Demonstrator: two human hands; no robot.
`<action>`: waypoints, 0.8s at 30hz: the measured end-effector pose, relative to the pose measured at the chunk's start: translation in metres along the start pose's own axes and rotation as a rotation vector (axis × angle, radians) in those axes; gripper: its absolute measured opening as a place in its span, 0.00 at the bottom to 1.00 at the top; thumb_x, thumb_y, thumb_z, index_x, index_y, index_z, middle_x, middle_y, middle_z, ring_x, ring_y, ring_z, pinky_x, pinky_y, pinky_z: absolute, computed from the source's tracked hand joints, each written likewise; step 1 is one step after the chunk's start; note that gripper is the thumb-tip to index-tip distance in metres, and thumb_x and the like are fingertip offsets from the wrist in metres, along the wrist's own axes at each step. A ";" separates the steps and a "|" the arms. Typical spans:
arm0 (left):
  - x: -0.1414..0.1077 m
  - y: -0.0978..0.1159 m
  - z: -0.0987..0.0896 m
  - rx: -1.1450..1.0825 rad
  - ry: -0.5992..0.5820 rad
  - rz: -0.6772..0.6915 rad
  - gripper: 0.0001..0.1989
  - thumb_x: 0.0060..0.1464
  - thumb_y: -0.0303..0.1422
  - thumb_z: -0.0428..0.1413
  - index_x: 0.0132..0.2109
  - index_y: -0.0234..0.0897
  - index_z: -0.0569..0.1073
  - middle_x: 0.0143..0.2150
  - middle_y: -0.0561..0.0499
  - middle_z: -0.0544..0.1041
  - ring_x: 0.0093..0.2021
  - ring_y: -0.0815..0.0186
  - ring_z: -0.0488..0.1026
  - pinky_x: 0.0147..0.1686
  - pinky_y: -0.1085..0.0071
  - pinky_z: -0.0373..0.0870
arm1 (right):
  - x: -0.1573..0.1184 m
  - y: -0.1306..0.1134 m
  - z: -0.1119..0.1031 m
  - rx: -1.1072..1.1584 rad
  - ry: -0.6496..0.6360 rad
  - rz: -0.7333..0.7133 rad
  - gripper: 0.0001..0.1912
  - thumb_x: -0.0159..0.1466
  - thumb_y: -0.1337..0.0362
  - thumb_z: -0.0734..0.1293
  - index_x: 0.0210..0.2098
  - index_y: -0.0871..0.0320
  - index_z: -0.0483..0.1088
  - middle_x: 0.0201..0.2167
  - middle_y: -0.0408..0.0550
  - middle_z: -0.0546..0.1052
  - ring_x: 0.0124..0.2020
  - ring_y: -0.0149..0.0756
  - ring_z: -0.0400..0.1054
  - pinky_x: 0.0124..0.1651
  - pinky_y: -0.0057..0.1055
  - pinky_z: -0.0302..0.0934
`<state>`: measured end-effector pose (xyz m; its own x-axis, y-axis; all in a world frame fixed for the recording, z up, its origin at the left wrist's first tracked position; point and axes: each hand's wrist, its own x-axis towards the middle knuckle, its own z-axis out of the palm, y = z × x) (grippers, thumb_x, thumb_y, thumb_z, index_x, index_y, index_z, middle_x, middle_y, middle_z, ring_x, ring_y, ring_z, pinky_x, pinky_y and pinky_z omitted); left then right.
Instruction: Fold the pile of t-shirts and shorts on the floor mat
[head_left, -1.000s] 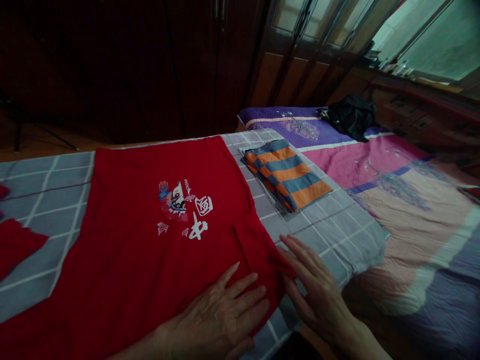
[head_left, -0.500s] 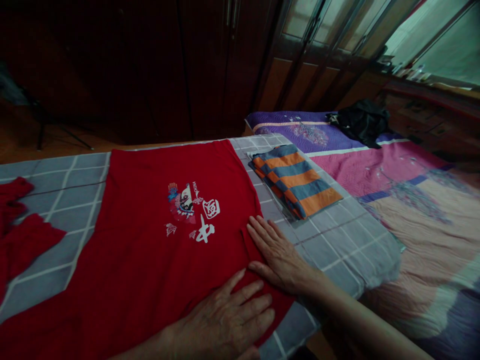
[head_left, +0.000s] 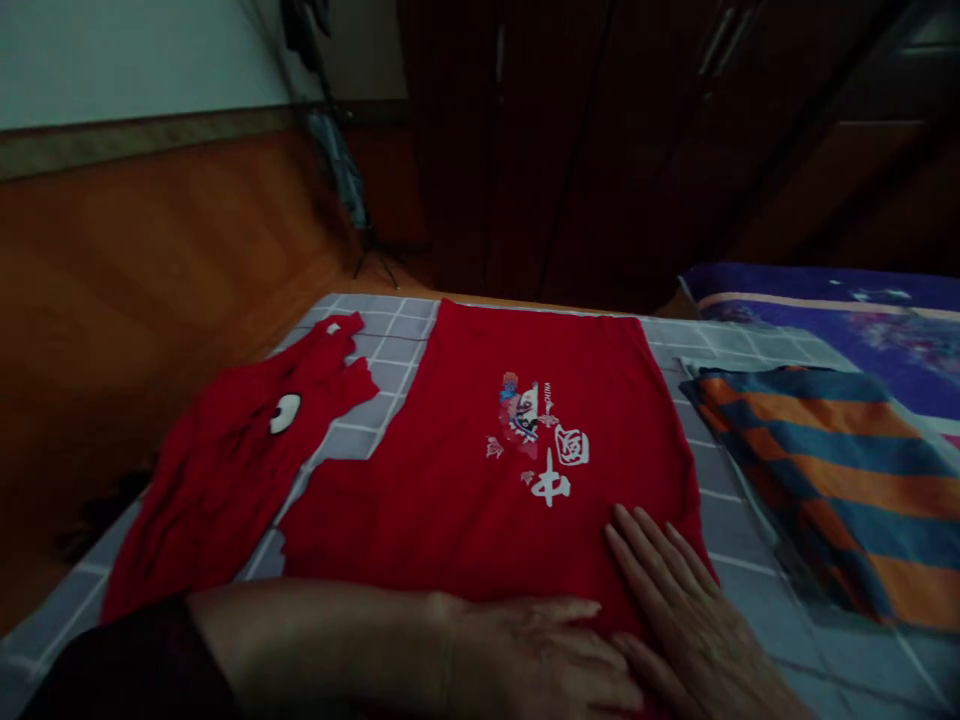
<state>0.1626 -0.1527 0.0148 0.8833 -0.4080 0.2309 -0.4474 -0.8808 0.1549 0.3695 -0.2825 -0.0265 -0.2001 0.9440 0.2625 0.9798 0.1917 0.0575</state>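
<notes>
A red T-shirt (head_left: 465, 500) with a printed figure and white characters lies spread on a grey checked cloth (head_left: 382, 420). My left hand (head_left: 544, 650) rests flat on the shirt's near part, its fingers pointing right and slightly apart. Beside it my right hand (head_left: 675, 610) lies flat near the shirt's right edge, fingers stretched out. Neither hand grips anything. To the left is a crumpled red garment (head_left: 232, 460) with a white eye-like patch. A folded orange and blue striped garment (head_left: 847, 470) sits to the right on clear plastic.
A bed with a purple cover (head_left: 840, 310) stands at the far right. Dark wardrobe doors (head_left: 555, 150) rise behind the checked surface. A stand with hanging cloth (head_left: 341, 170) is on the wooden floor at the back left.
The view has swung left, bringing the crumpled red garment more fully into sight. Both hands remain flat on the shirt; the right hand's fingertips now lie further inside its edge.
</notes>
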 end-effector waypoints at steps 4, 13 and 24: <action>-0.046 -0.009 -0.050 -0.055 0.041 -0.478 0.16 0.63 0.35 0.48 0.54 0.34 0.70 0.52 0.46 0.75 0.51 0.62 0.71 0.58 0.65 0.62 | 0.016 0.000 -0.002 0.023 0.026 -0.072 0.41 0.64 0.50 0.59 0.68 0.62 0.40 0.67 0.57 0.51 0.64 0.52 0.51 0.54 0.48 0.62; -0.190 0.023 -0.056 0.041 0.421 -1.735 0.20 0.55 0.44 0.50 0.49 0.36 0.73 0.43 0.47 0.79 0.42 0.58 0.75 0.43 0.65 0.70 | 0.063 -0.033 -0.006 0.203 0.070 -0.464 0.41 0.63 0.51 0.61 0.68 0.63 0.41 0.65 0.55 0.56 0.63 0.49 0.53 0.58 0.43 0.60; -0.181 0.033 -0.021 -0.170 0.629 -1.824 0.11 0.45 0.41 0.56 0.29 0.38 0.66 0.27 0.55 0.68 0.29 0.65 0.67 0.30 0.72 0.62 | 0.063 -0.032 0.010 0.106 0.131 -0.552 0.31 0.60 0.55 0.63 0.60 0.63 0.63 0.59 0.59 0.64 0.57 0.51 0.63 0.48 0.41 0.68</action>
<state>-0.0154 -0.1032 -0.0015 0.0770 0.9963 -0.0391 0.7691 -0.0344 0.6382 0.3257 -0.2262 -0.0213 -0.6738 0.6569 0.3384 0.7240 0.6784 0.1249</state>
